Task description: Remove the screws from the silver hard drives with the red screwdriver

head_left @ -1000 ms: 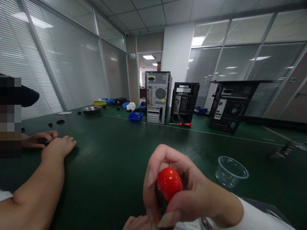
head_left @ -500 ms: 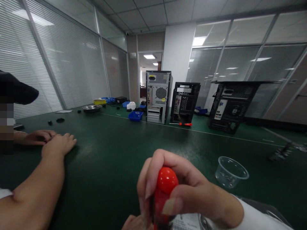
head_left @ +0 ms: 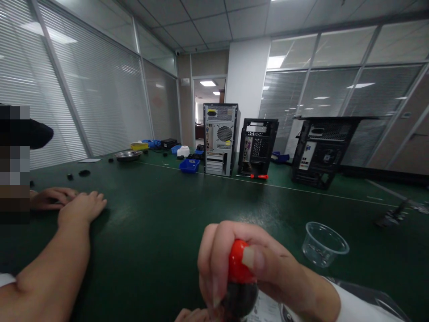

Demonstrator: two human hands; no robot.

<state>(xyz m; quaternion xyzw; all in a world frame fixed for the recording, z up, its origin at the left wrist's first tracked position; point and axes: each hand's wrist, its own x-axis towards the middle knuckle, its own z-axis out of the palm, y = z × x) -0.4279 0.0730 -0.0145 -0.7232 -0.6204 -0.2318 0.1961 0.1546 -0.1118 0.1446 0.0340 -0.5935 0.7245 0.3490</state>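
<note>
My right hand (head_left: 268,264) is closed around the red and black handle of a screwdriver (head_left: 238,273), held upright; its shaft and tip are hidden below. The thumb presses on the red end of the handle. Only a few fingers of my left hand (head_left: 192,315) show at the bottom edge, close to the screwdriver, and what they touch is out of sight. Under my right wrist lies a flat metal part with a white printed label (head_left: 266,308), perhaps a hard drive, mostly covered. To the right stands a clear plastic cup (head_left: 325,246) with small screws in it.
At the left, a co-worker's forearms and hands (head_left: 82,208) rest on the green table (head_left: 147,241). Several computer cases (head_left: 221,138) stand at the back, with another red screwdriver (head_left: 253,176) before them. Blue tray (head_left: 189,166), metal bowl (head_left: 128,155) and metal parts (head_left: 392,217) lie further off.
The grip of my right hand has turned around the screwdriver handle, the thumb now higher on its red end. The hand sits slightly lower and further right; the view has tilted up a little.
</note>
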